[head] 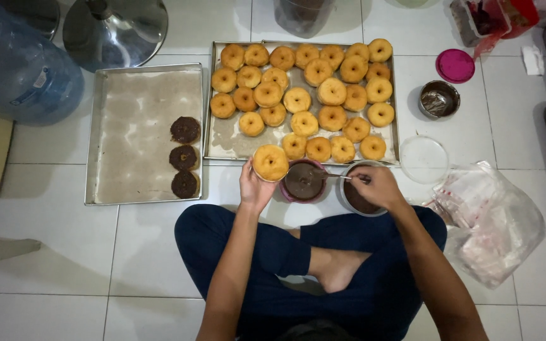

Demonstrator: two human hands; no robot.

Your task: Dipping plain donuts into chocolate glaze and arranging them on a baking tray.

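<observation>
- left hand (254,187) grips a plain doughnut (270,162), at nine o'clock of the chocolate bowl (303,182).
- right hand (377,186) pinches a spoon (337,176) reaching into that bowl.

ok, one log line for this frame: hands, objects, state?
left hand: holds plain golden ring doughnut | right hand: holds thin metal utensil in round pink bowl of chocolate | three chocolate-coated doughnuts on left metal tray
</observation>
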